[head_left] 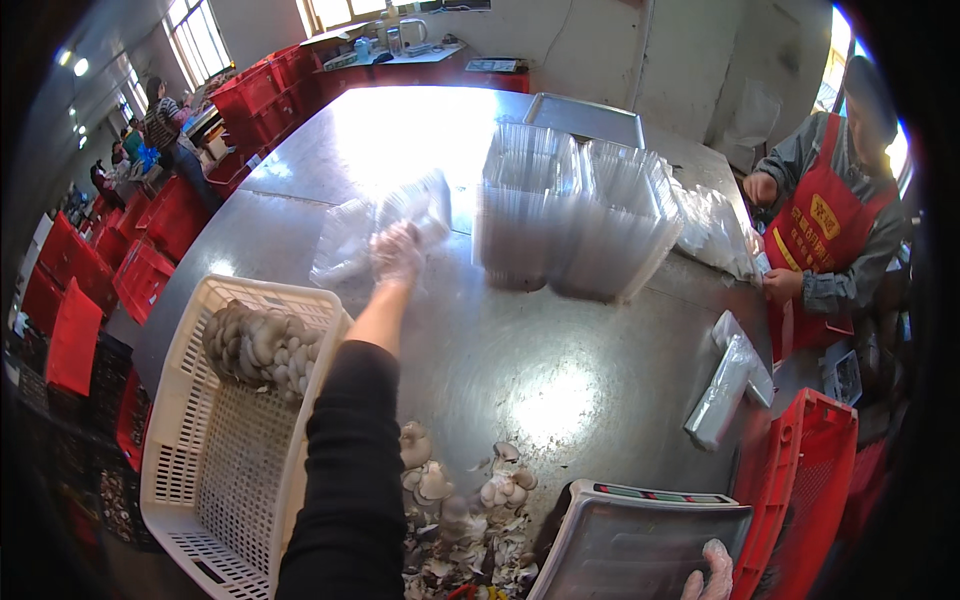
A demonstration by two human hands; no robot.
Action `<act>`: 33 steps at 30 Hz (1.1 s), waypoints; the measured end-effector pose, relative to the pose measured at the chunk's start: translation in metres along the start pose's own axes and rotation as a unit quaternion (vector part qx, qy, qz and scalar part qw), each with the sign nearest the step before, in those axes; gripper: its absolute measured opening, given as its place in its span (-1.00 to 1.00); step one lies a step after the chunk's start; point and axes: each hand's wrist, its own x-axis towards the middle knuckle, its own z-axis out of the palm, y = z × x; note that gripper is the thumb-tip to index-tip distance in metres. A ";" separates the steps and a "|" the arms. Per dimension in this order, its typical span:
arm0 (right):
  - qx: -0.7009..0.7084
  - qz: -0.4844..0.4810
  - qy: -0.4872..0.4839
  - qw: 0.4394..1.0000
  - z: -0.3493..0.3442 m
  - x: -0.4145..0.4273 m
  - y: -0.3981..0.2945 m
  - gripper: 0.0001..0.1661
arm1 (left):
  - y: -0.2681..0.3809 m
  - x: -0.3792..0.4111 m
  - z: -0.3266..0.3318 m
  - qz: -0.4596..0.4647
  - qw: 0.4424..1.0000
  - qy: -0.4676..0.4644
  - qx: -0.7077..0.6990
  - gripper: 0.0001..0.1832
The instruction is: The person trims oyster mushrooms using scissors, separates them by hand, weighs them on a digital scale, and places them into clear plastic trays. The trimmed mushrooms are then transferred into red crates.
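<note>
My left hand (pixel 396 253), in a clear plastic glove, reaches over the steel table to a clear plastic container (pixel 416 202), which is blurred; whether its fingers grip it is unclear. More clear plastic (pixel 337 238) lies just left of it. My right hand (pixel 711 574), also gloved, is at the bottom right over the metal pan of a weighing scale (pixel 637 547), with nothing seen in it and its fingers apart. Oyster mushrooms (pixel 259 345) lie in a cream plastic crate (pixel 157 450) beside my left arm. Loose oyster mushrooms and trimmings (pixel 480 517) lie between my arms.
Tall stacks of clear plastic trays (pixel 525 210) stand mid-table, with a metal tray (pixel 585 120) behind. Rolled plastic bags (pixel 724 390) lie at right. A co-worker in a red apron (pixel 825 217) stands at the right edge. A red crate (pixel 802 480) is beside the scale.
</note>
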 end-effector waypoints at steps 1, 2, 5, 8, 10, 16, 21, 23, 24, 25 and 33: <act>0.001 -0.006 0.000 1.000 0.000 0.001 0.000 -0.57 | -0.011 0.013 -0.019 -0.071 0.980 0.017 -0.185 -0.78; 0.002 -0.012 0.003 1.000 0.000 0.001 0.000 -0.57 | -0.013 0.030 -0.040 -0.164 0.954 0.014 -0.249 -0.71; 0.029 -0.024 0.015 0.999 0.002 0.004 0.000 -0.57 | -0.007 0.041 -0.115 -0.133 0.837 0.158 -0.506 -0.69; 0.067 -0.032 0.027 0.997 0.003 0.005 0.001 -0.57 | 0.024 -0.015 -0.182 -0.048 0.833 0.121 -0.537 -0.74; 0.064 -0.069 0.041 0.995 0.002 0.005 0.000 -0.52 | 0.067 -0.072 -0.209 0.140 0.708 0.129 -0.680 -0.73; 0.070 -0.092 0.040 0.993 -0.007 0.002 -0.010 -0.57 | 0.181 -0.183 -0.246 0.377 0.806 -0.138 -0.435 -0.93; 0.090 -0.149 0.031 0.984 -0.004 0.002 -0.011 -0.53 | 0.251 -0.218 -0.230 0.448 0.775 -0.286 -0.343 -0.91; 0.096 -0.154 0.026 0.983 -0.002 0.004 -0.008 -0.51 | 0.262 -0.224 -0.222 0.446 0.770 -0.328 -0.318 -0.88; 0.105 -0.160 0.030 0.981 -0.001 0.006 -0.006 -0.50 | 0.265 -0.223 -0.218 0.442 0.770 -0.345 -0.303 -0.86; 0.094 -0.156 0.021 0.983 -0.001 0.008 -0.004 -0.50 | 0.266 -0.221 -0.215 0.439 0.772 -0.354 -0.292 -0.83; 0.068 -0.162 -0.037 0.984 0.014 0.050 0.022 -0.57 | 0.270 -0.207 -0.214 0.464 0.753 -0.408 -0.227 -0.77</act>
